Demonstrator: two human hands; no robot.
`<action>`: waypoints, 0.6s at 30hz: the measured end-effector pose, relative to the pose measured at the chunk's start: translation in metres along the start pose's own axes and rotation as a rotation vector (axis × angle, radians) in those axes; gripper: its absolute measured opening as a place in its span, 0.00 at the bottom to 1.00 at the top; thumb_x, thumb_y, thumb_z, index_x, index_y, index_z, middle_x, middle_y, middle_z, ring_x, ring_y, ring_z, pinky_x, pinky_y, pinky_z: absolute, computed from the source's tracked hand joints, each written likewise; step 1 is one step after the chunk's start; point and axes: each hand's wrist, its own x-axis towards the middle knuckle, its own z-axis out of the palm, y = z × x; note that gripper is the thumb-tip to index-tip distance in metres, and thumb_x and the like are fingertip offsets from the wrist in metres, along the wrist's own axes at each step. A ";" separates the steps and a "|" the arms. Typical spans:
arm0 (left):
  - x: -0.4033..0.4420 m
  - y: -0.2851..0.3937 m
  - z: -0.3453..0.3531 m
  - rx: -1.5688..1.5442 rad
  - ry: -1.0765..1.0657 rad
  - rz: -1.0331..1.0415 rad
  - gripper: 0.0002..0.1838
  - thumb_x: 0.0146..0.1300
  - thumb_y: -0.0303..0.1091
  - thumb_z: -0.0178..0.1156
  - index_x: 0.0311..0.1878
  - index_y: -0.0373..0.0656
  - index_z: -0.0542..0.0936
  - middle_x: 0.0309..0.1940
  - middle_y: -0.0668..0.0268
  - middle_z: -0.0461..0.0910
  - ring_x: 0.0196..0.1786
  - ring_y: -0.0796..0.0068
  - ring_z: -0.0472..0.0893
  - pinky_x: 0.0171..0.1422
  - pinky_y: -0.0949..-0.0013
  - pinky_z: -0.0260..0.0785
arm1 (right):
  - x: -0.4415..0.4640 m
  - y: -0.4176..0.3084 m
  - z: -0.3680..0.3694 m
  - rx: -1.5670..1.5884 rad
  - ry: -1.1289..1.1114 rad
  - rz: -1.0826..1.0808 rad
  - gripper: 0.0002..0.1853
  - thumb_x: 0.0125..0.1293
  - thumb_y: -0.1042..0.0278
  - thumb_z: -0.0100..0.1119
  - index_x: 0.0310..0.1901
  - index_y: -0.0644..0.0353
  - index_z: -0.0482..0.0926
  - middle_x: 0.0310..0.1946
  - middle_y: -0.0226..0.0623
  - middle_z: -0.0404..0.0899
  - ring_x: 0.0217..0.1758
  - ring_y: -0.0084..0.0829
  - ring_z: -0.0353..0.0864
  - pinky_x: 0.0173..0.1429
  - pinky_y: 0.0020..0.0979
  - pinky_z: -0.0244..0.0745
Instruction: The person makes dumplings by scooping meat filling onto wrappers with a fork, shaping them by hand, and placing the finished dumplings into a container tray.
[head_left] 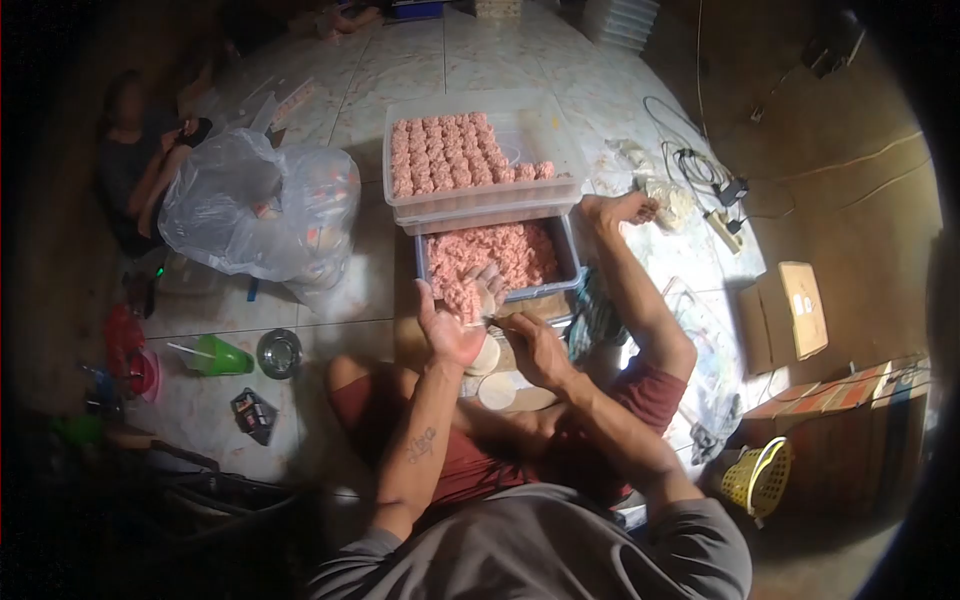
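Note:
Palm up, my left hand (455,328) cups a round pale dough wrapper (487,300) with a lump of pink minced filling (462,300) on it. My right hand (538,350) is closed around a thin tool (494,321), its tip close to the wrapper; most of the tool is hidden. Just beyond my left hand is a grey-blue tub (570,262) of pink minced filling. Behind it, a clear plastic container (555,125) holds rows of pink filled dumplings (445,150). Loose round wrappers (497,392) lie below my hands.
A large clear plastic bag (225,215) stands at left, with another person (130,170) beyond it. Nearer are a green cup (222,357) and glass ashtray (279,353). My foot (615,210) rests right of the containers. Cables (690,165) and a yellow basket (757,480) are at right.

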 end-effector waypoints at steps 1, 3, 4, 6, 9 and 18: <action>-0.001 0.002 -0.002 0.028 0.054 0.019 0.53 0.68 0.75 0.47 0.74 0.30 0.65 0.71 0.45 0.71 0.73 0.49 0.70 0.79 0.44 0.58 | -0.001 0.004 -0.002 -0.082 -0.024 -0.006 0.13 0.70 0.73 0.54 0.53 0.60 0.82 0.46 0.55 0.82 0.47 0.61 0.82 0.49 0.50 0.77; -0.008 0.010 -0.015 -0.091 0.098 -0.015 0.53 0.68 0.75 0.46 0.74 0.30 0.65 0.72 0.45 0.70 0.73 0.49 0.70 0.80 0.45 0.57 | -0.001 -0.004 -0.024 -0.268 -0.151 0.066 0.14 0.69 0.71 0.54 0.54 0.60 0.83 0.47 0.55 0.82 0.47 0.60 0.83 0.49 0.50 0.78; -0.008 0.014 -0.021 -0.082 0.106 -0.016 0.53 0.68 0.75 0.46 0.74 0.30 0.65 0.72 0.45 0.70 0.73 0.49 0.70 0.80 0.45 0.57 | 0.000 -0.019 -0.034 -0.257 -0.149 0.070 0.14 0.69 0.71 0.54 0.54 0.60 0.83 0.47 0.55 0.82 0.47 0.60 0.83 0.49 0.50 0.78; -0.008 0.017 -0.026 0.008 0.232 0.066 0.52 0.69 0.75 0.45 0.74 0.30 0.64 0.73 0.45 0.69 0.74 0.49 0.70 0.81 0.46 0.57 | 0.000 -0.041 -0.050 -0.407 -0.235 0.134 0.15 0.69 0.71 0.55 0.54 0.59 0.83 0.48 0.53 0.82 0.46 0.58 0.84 0.48 0.50 0.80; -0.012 0.023 -0.025 0.066 0.156 -0.011 0.52 0.70 0.74 0.44 0.74 0.30 0.64 0.74 0.45 0.67 0.74 0.48 0.69 0.81 0.47 0.58 | 0.004 -0.017 -0.044 -0.301 -0.016 -0.059 0.16 0.68 0.71 0.54 0.56 0.57 0.83 0.48 0.51 0.83 0.45 0.55 0.85 0.46 0.50 0.81; -0.026 0.022 -0.004 0.182 0.138 -0.085 0.52 0.71 0.74 0.46 0.74 0.28 0.64 0.70 0.45 0.72 0.68 0.49 0.76 0.74 0.46 0.68 | 0.013 -0.037 -0.059 -0.415 -0.101 0.007 0.11 0.71 0.69 0.56 0.51 0.58 0.81 0.45 0.51 0.81 0.42 0.56 0.84 0.42 0.50 0.81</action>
